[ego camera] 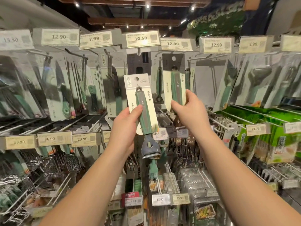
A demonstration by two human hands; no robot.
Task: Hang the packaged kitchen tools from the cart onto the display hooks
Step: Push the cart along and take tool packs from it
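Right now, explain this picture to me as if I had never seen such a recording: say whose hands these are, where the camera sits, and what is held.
There is no machine here. One wide-angle camera worn on a person's head looks forward and down at two bare arms before a shop display of wire hooks.

The left hand holds a green-handled peeler on a pale card, thumb across the handle; the grip is closed around it and the card is off any hook.

The right hand holds the lower end of a second green-handled tool on its card, which hangs below the white price tag reading 12.90. Whether that card is on its hook cannot be told.

More packaged tools and price tags fill the rows around.
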